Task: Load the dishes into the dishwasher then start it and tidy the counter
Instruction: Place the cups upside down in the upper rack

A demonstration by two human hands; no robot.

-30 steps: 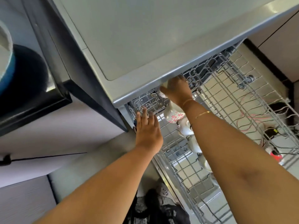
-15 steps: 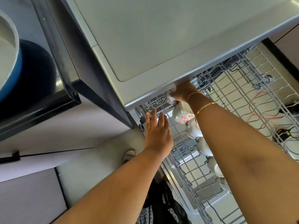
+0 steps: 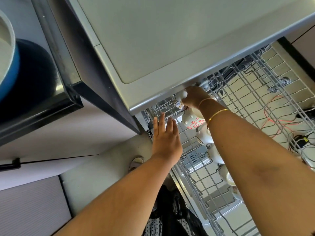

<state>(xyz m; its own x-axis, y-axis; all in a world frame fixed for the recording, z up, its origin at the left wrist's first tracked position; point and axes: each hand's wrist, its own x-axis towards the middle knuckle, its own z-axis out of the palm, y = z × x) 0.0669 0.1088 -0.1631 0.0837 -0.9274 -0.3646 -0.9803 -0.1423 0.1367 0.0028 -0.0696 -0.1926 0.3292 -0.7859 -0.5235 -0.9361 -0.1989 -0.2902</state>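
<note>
The dishwasher's wire rack point(image 3: 245, 92) is pulled out below the grey dishwasher top point(image 3: 153, 40). My right hand point(image 3: 194, 97) reaches under that top's front edge and grips a white cup with a small blue pattern point(image 3: 179, 102) at the rack's far end. Right behind it sits a white cup with red flowers point(image 3: 192, 120), then a row of several more white cups point(image 3: 204, 137) along the rack's left side, partly hidden by my right forearm. My left hand point(image 3: 166, 140) hovers flat with fingers apart over the rack's left edge, holding nothing.
A dark counter edge point(image 3: 71, 92) runs along the left, bearing a blue-rimmed bowl point(image 3: 8, 65). Red and black cables point(image 3: 281, 120) and a small black device point(image 3: 303, 142) show through the rack on the right. A sandalled foot point(image 3: 136, 162) stands on the floor.
My right hand has pushed deeper under the dishwasher's top edge and now shows the patterned cup in its grip. My left hand has stayed over the rack's left edge.
</note>
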